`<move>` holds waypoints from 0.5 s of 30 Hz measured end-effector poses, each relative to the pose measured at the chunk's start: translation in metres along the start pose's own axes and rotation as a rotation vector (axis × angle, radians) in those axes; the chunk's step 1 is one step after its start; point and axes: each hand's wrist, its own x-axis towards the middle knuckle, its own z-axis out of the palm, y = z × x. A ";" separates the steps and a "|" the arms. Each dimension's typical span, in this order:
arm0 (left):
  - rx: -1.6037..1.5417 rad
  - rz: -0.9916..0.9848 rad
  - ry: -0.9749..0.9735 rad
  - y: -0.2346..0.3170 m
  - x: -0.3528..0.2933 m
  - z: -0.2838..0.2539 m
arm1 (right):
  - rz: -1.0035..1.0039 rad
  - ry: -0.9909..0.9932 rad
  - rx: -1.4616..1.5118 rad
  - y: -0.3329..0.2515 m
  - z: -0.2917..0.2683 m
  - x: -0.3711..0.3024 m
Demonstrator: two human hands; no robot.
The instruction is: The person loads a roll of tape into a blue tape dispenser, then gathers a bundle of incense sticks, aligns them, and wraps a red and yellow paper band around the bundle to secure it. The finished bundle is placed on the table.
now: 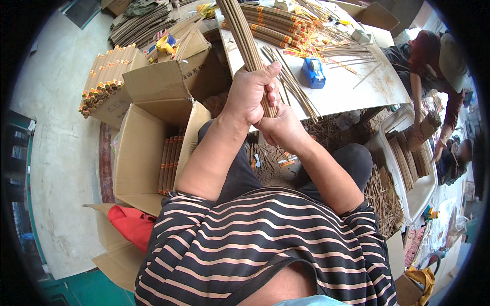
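Note:
A bundle of long thin brown incense sticks (239,28) slants up and away in front of me. My left hand (250,92) is wrapped round it, thumb across the front. Just below, my right hand (283,126) closes round the lower end of the same bundle. Close to the right of my hands, loose sticks (293,84) lie over the edge of the white table (367,84). A blue tape dispenser (313,73) stands beside them. Farther back on the table are piled wrapped bundles (273,25) with red and yellow bands.
An open cardboard box (138,153) with wrapped bundles stands at my left, a red cloth (131,227) beside it. More banded bundles (107,76) are stacked beyond. At right, another person (434,66) handles sticks over a white tub (431,176). Broken sticks (275,173) litter the floor between my legs.

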 end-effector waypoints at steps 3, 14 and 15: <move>-0.027 -0.042 0.041 0.009 0.000 0.008 | -0.058 -0.121 -0.030 0.003 -0.007 0.002; 0.538 -0.097 0.012 -0.001 -0.032 0.003 | -0.370 0.067 0.365 -0.013 -0.043 0.015; 0.542 -0.147 -0.066 -0.012 -0.036 -0.013 | -0.402 0.069 0.409 -0.013 -0.034 0.017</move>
